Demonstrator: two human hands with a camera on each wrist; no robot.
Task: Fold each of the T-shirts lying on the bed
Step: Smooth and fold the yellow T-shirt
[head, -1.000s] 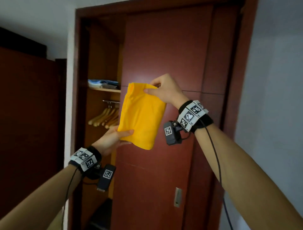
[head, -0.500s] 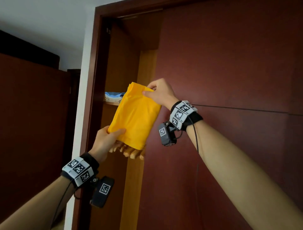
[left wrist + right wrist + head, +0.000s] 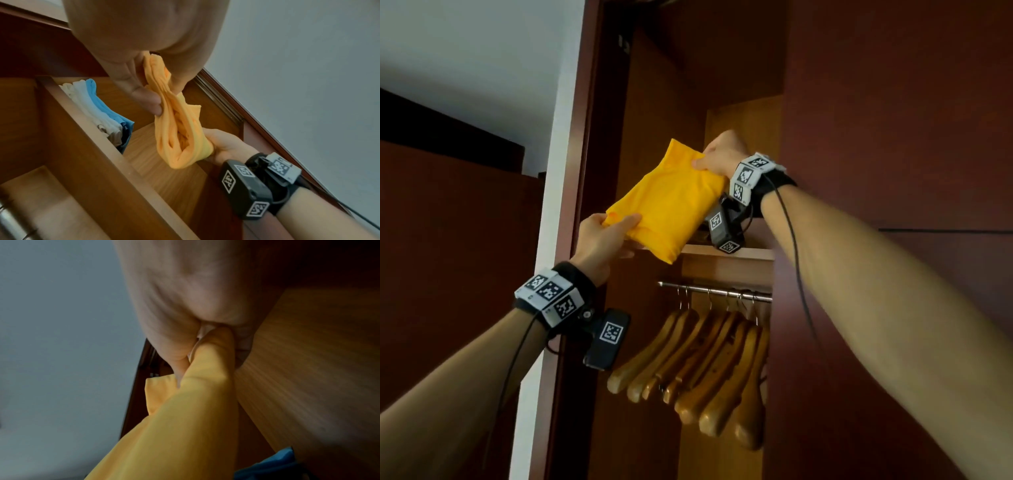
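Folded yellow T-shirt [image 3: 667, 202], puffy and creased, in left hand [image 3: 599, 243] and right hand [image 3: 722, 154] pinching grips.

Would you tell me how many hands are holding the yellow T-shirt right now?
2. The left hand grips the lower corner of the folded yellow T-shirt; the right hand pinches its upper edge, above the wardrobe shelf.
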